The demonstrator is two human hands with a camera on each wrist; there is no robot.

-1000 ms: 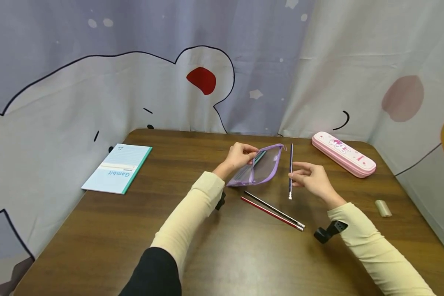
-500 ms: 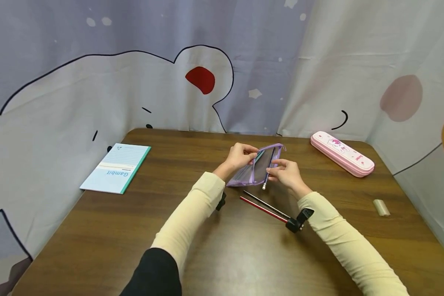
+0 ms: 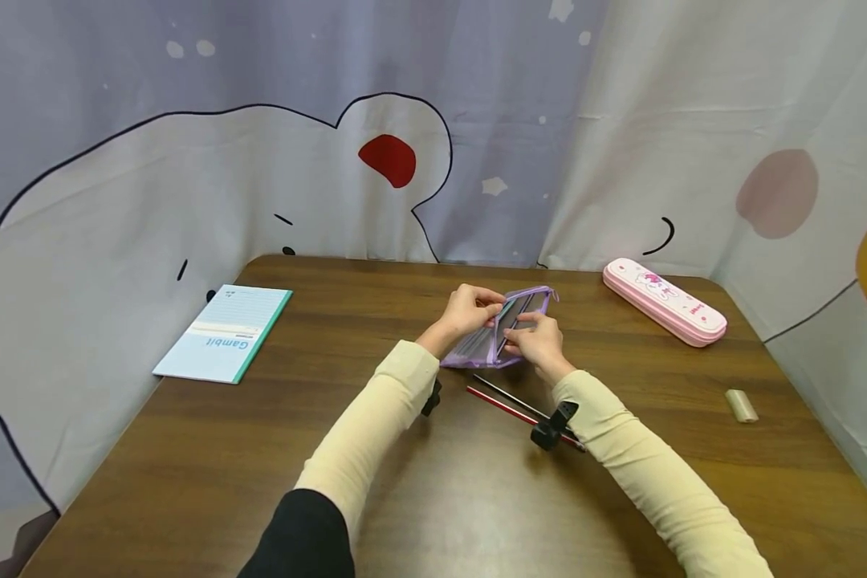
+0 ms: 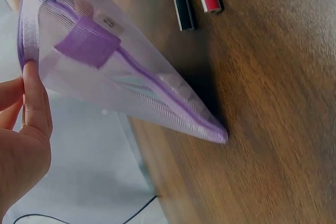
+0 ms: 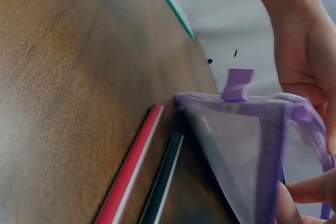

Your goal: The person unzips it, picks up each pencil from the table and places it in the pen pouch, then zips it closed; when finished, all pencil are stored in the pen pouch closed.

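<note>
In the head view, my left hand (image 3: 468,313) pinches the upper rim of a purple mesh zip pouch (image 3: 470,350), holding its mouth apart. My right hand (image 3: 538,340) is at the pouch's mouth, fingers around a dark blue pencil (image 3: 524,304) that slants into it. Greenish sticks show inside through the mesh. A red pencil (image 3: 497,403) and a black pencil (image 3: 513,396) lie side by side on the table, partly under the right wrist. The left wrist view shows the pouch's lower corner (image 4: 212,132) at the tabletop.
A pink pencil case (image 3: 665,301) lies at the back right, and a small pale eraser-like block (image 3: 741,406) near the right edge. At the left is a notepad (image 3: 224,333) with a teal edge. A printed curtain (image 3: 318,185) hangs behind the wooden table (image 3: 376,498).
My right hand has moved left with the dark blue pencil, from beside the pouch into its mouth. The left hand keeps its grip on the rim.
</note>
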